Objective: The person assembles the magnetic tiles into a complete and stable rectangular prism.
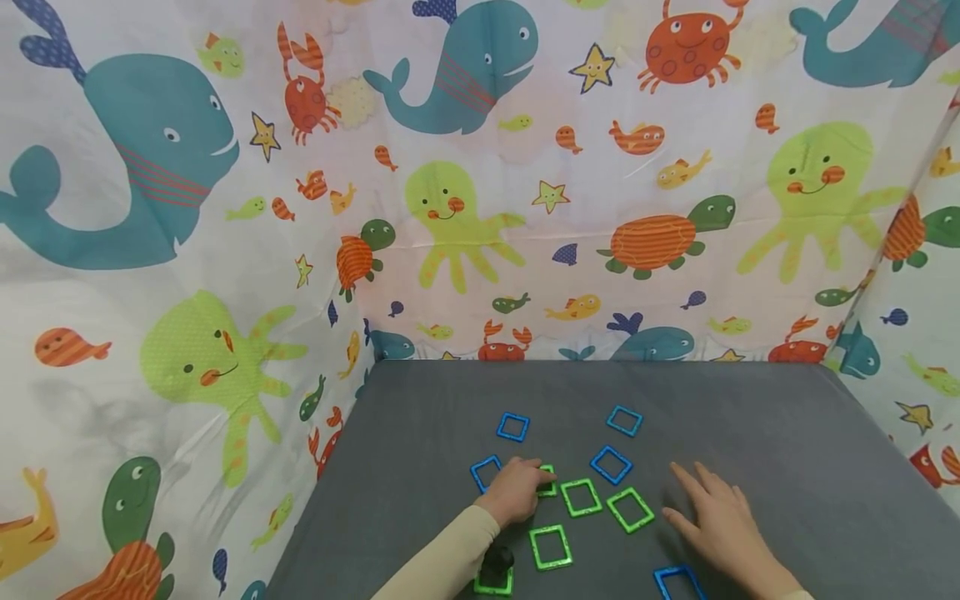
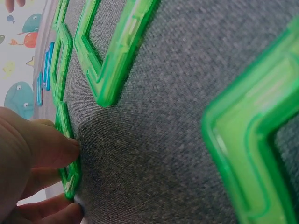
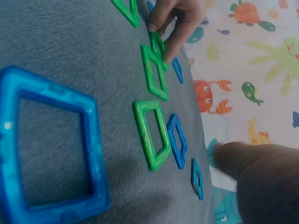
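My left hand (image 1: 513,490) pinches a green square magnetic tile frame (image 1: 554,482) low over the grey table. In the left wrist view, the thumb (image 2: 58,147) lies on the near side of that frame, with other fingers around its far edge and lower corner. A second green frame (image 1: 587,512) sits right beside the held one; the right wrist view shows their corners overlapping. To its right is a third green frame (image 1: 643,503). My right hand (image 1: 716,521) hovers with spread fingers, holding nothing, between that frame and a blue frame (image 1: 672,570) at the front edge.
Another green frame (image 1: 533,550) lies nearer me, and one (image 1: 493,591) sits partly behind a small black object (image 1: 497,561) by the left sleeve. Several blue frames (image 1: 611,477) lie farther back on the grey table (image 1: 420,417). A sea-animal curtain (image 1: 570,283) borders the table.
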A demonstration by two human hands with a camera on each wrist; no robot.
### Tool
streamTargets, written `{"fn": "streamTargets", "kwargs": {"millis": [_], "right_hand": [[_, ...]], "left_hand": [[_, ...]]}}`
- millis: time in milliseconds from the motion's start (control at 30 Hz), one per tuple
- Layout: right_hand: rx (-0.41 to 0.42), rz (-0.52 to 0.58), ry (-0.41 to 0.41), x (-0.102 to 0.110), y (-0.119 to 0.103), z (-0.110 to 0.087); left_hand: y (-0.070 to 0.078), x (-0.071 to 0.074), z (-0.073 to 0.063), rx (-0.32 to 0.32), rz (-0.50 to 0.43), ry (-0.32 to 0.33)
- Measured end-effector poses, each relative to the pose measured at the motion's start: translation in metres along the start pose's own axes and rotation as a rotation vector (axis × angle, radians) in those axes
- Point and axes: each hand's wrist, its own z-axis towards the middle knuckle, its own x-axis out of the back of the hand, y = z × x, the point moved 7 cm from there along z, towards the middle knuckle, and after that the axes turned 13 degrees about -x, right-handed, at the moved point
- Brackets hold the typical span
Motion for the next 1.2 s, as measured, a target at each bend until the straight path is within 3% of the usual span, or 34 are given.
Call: {"fn": "streamTargets", "kwargs": {"millis": [167, 433, 667, 867, 1200], "right_hand": [[0.203, 0.054, 0.055, -0.003, -0.030, 0.005], [0.415, 0.116, 0.004, -0.018, -0.080, 0.012], [0.475, 0.121, -0.078, -0.040, -0.103, 0.017], [0.494, 0.088, -0.136, -0.057, -0.113, 0.018], [0.517, 0.055, -0.114, -0.069, -0.117, 0.016]], "left_hand": [[0.001, 0.002, -0.002, -0.016, 0.019, 0.013], [0.003, 0.002, -0.003, -0.025, 0.063, 0.035], [0.002, 0.000, -0.002, 0.030, 0.044, 0.011], [0.001, 0.002, -0.001, 0.030, 0.044, 0.015], [0.000, -0.003, -0.002, 0.072, 0.013, -0.004]]}}
